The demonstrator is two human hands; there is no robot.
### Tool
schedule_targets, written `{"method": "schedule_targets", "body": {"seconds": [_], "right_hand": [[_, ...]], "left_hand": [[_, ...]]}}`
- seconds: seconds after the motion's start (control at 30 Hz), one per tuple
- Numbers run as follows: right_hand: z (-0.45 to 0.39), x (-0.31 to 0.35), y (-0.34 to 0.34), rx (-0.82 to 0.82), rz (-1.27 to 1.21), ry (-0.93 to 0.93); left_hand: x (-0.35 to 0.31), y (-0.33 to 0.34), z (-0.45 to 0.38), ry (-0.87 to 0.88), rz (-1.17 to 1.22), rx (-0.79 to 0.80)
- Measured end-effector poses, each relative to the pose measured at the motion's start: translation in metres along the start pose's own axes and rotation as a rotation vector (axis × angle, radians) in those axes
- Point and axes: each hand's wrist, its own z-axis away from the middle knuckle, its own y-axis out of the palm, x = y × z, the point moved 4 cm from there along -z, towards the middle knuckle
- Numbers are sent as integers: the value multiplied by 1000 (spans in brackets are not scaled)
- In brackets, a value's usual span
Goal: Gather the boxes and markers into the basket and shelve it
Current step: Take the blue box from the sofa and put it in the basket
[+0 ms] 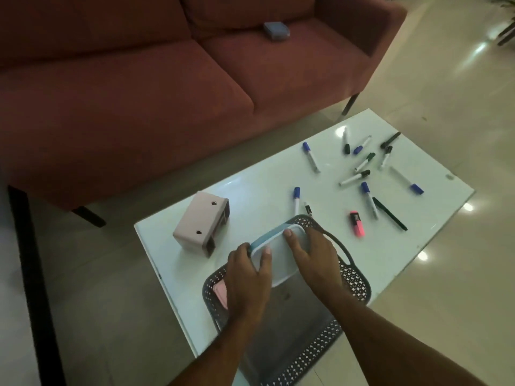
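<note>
A dark perforated basket (pixel 354 282) stands on the near end of a white table (pixel 262 185). Both hands hold a white box with a blue rim (pixel 278 257) over the basket's far end: my left hand (pixel 248 277) grips its left side, my right hand (pixel 312 254) lies on its lid and right edge. A pink box (pixel 220 295) lies inside the basket at its left wall. A pale pink box with heart-shaped holes (pixel 200 222) sits on the table to the left. Several markers (pixel 365 174) and a pink highlighter (pixel 357 223) are scattered over the far right of the table.
A red sofa (pixel 167 79) stands behind and left of the table, with a blue-grey box (pixel 81 31) on its right seat cushion. Glossy tiled floor (pixel 446 79) surrounds the table. A dark vertical post (pixel 33 274) rises at the left.
</note>
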Motion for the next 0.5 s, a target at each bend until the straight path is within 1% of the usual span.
{"method": "schedule_targets", "body": {"seconds": [0.1,0.2,0.33,0.5], "right_hand": [[-3,-14,8,51,62,13],[-9,-24,19,91,31,56],[-14,-30,34,167,71,88],[-14,-37,44,203,100,132]], "left_hand": [[3,9,7,-41,-132,56],[6,16,8,-61,-149,75],[14,25,4,-120,-180,98],[26,31,2,-118,-242,110]]}}
